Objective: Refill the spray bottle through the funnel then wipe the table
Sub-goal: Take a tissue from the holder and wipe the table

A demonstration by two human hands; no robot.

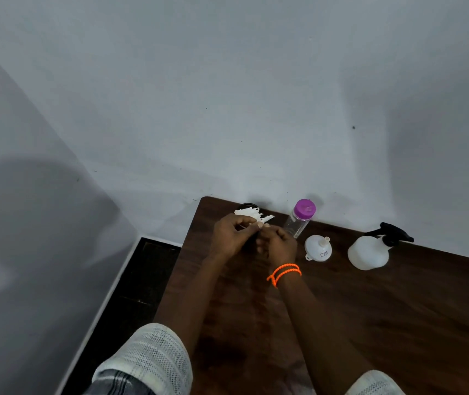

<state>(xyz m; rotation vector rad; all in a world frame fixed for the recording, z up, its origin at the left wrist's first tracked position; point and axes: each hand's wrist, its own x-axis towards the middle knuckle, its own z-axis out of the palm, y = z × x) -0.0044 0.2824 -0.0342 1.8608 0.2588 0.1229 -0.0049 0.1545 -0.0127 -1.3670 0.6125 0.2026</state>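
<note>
Both hands meet at the far left of the dark wood-grain surface. The left hand has its fingers curled, pinching a crumpled white tissue; the right hand, with a beaded orange band at the wrist, is curled beside it, but its hold is hidden. To the right stand a clear cylindrical bottle with a purple cap, an upturned white plastic funnel, and a rounded translucent spray bottle with a black trigger.

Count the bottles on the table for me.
2: a clear bottle with a purple cap by the wall, beside the hands, and the spray bottle right of the funnel. The hands may hide more.
</note>
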